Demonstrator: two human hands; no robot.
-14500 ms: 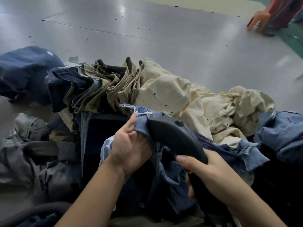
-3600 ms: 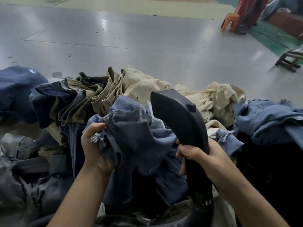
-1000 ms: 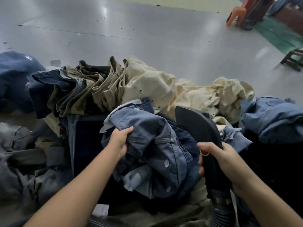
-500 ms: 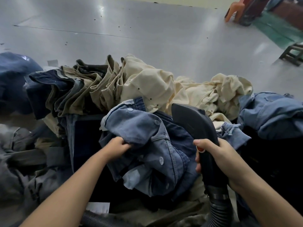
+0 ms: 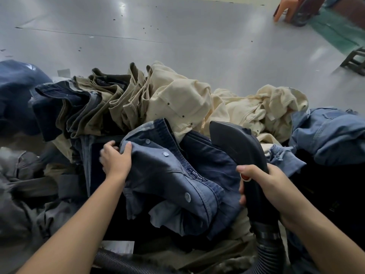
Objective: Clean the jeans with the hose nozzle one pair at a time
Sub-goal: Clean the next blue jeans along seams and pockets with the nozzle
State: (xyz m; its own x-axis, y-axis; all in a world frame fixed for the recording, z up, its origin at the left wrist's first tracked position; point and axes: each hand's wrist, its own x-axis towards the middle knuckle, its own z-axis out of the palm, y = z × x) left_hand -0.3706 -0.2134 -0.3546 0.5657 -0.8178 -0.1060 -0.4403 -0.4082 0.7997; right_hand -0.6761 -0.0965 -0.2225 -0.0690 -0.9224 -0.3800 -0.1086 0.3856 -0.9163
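Note:
A crumpled pair of blue jeans lies in front of me, inside out with white button backs showing. My left hand grips its left edge, thumb on top of the cloth. My right hand holds the black hose nozzle by its neck, thumb beside a red button. The nozzle's wide mouth points up and away, just right of the jeans. Below my right hand, the ribbed black hose runs down out of view.
Folded dark and khaki trousers stand in a row behind, with cream garments heaped to their right. Lighter blue denim lies at right, grey clothes at left. Bare grey floor stretches beyond; stools stand far right.
My left hand has shifted up and left along the jeans' edge and now grips there. The nozzle in my right hand has stayed nearly in place.

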